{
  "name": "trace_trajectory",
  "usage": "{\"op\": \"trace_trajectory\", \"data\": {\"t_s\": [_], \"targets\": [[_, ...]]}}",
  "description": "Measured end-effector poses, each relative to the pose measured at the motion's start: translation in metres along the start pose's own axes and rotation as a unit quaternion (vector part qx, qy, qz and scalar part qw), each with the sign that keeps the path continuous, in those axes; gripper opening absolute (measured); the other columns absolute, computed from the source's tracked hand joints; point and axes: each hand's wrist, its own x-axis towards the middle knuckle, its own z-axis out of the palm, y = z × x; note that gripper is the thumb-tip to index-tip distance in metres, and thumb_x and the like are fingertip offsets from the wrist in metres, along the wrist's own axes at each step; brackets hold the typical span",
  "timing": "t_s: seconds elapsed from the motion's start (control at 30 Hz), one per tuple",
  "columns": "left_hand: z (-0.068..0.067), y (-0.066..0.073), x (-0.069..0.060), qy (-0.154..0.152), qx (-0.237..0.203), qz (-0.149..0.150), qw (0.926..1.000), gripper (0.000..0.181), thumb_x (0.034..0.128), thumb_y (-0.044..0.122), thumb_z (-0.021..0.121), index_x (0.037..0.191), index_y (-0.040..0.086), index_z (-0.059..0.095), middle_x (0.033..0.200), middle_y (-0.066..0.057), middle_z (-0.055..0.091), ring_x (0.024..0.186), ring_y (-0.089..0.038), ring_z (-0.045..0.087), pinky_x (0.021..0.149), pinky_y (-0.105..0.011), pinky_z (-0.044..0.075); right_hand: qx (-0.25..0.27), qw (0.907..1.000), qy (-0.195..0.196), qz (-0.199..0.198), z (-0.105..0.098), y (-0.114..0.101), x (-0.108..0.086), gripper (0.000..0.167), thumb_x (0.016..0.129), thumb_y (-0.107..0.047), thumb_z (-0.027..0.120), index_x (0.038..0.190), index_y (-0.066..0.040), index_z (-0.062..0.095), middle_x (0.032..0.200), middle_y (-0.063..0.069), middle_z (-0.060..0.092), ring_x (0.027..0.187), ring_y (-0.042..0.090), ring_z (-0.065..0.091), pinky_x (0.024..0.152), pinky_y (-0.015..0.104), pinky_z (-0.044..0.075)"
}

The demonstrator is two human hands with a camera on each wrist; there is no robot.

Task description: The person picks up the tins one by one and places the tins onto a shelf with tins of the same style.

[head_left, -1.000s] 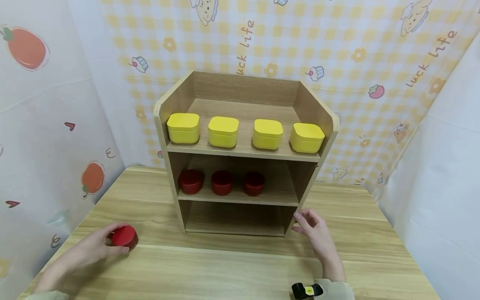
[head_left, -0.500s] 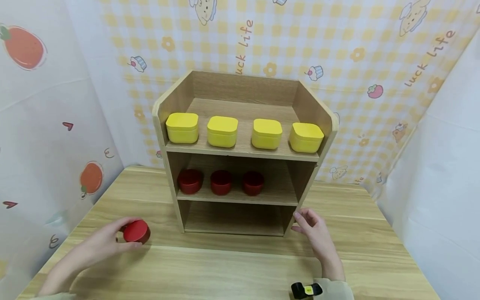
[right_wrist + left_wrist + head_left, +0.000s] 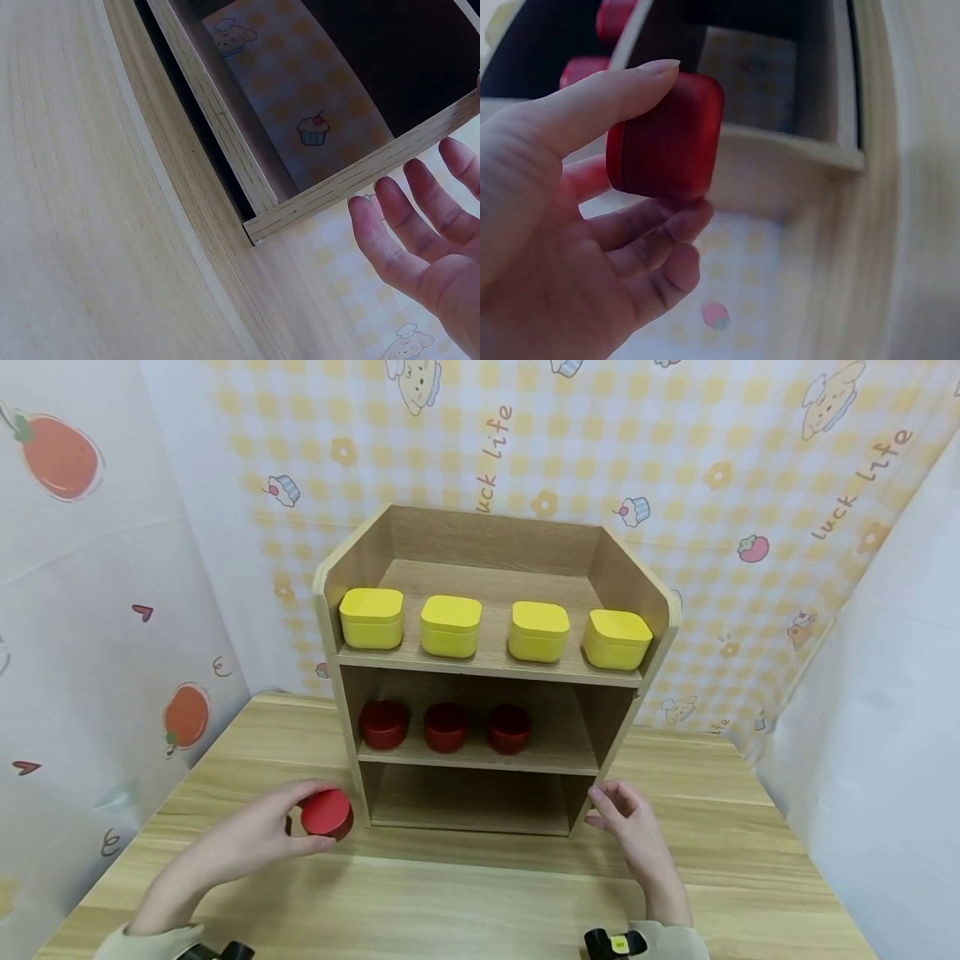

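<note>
My left hand (image 3: 251, 835) pinches a small red box (image 3: 327, 813) with rounded corners between thumb and fingers, just left of the wooden shelf's (image 3: 491, 539) lower corner. In the left wrist view the thumb lies over the red box (image 3: 671, 139), and a lid seam shows near one end. At the shelf's lower right side is my right hand (image 3: 633, 831), its fingers loosely bent and holding nothing. The right wrist view has these fingers (image 3: 397, 259) beside the side panel; whether they touch it I cannot tell.
On the middle level stand three red boxes (image 3: 446, 728), towards the left. Several yellow boxes (image 3: 450, 627) line the top level. The bottom level (image 3: 468, 802) shows bare wood. Patterned cloth (image 3: 720, 610) hangs behind the wooden table (image 3: 465, 902).
My left hand has carried the red box rightward and slightly away from me, up close to the shelf's left side. The right hand has stayed in place.
</note>
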Motion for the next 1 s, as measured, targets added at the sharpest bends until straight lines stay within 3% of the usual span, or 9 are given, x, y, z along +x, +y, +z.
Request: {"op": "trace_trajectory", "data": {"t_s": [0.1,0.23,0.5,0.7,1.0], "targets": [[0.001,0.014,0.008,-0.013,0.006,0.021,0.9997,0.053,0.0801,0.040,0.080,0.123,0.018,0.059,0.110,0.011,0.060,0.095,-0.007,0.056,0.077,-0.028,0.050,0.000,1.0000,0.002,0.001,0.000,0.000,0.000,0.029,0.100,-0.015,0.057,0.103,0.013,0.053,0.099,0.014,0.054,0.092,0.016,0.057,0.080,0.045,0.055],[0.002,0.034,0.017,-0.025,0.011,0.026,0.9993,0.055,0.0793,0.037,0.081,0.126,0.018,0.058,0.111,0.010,0.059,0.096,-0.009,0.055,0.078,-0.028,0.051,0.000,1.0000,0.005,0.003,-0.001,0.000,0.001,0.028,0.100,-0.015,0.057,0.103,0.013,0.053,0.098,0.014,0.053,0.092,0.016,0.057,0.080,0.044,0.055],[0.006,0.068,0.036,-0.050,0.015,0.038,0.9979,0.068,0.0787,0.056,0.074,0.131,0.017,0.055,0.115,0.008,0.057,0.094,-0.009,0.054,0.076,-0.029,0.050,-0.005,1.0000,0.005,0.001,0.000,0.000,0.000,0.029,0.100,-0.016,0.058,0.104,0.012,0.054,0.099,0.014,0.053,0.092,0.016,0.056,0.079,0.041,0.056],[0.016,0.088,0.050,-0.054,0.023,0.052,0.9969,0.070,0.0764,0.063,0.072,0.131,0.022,0.056,0.116,0.014,0.055,0.101,-0.006,0.054,0.082,-0.030,0.050,0.004,1.0000,-0.003,-0.001,0.000,0.003,-0.001,0.030,0.100,-0.016,0.057,0.105,0.014,0.053,0.101,0.014,0.053,0.093,0.015,0.056,0.080,0.042,0.056],[0.021,0.110,0.071,-0.048,0.029,0.107,0.9926,0.063,0.0786,0.046,0.079,0.132,0.021,0.056,0.120,0.012,0.056,0.108,-0.008,0.053,0.091,-0.036,0.048,0.001,1.0000,0.004,0.003,0.000,0.003,0.000,0.030,0.099,-0.017,0.059,0.103,0.012,0.053,0.098,0.014,0.054,0.092,0.015,0.057,0.080,0.042,0.055]]}}
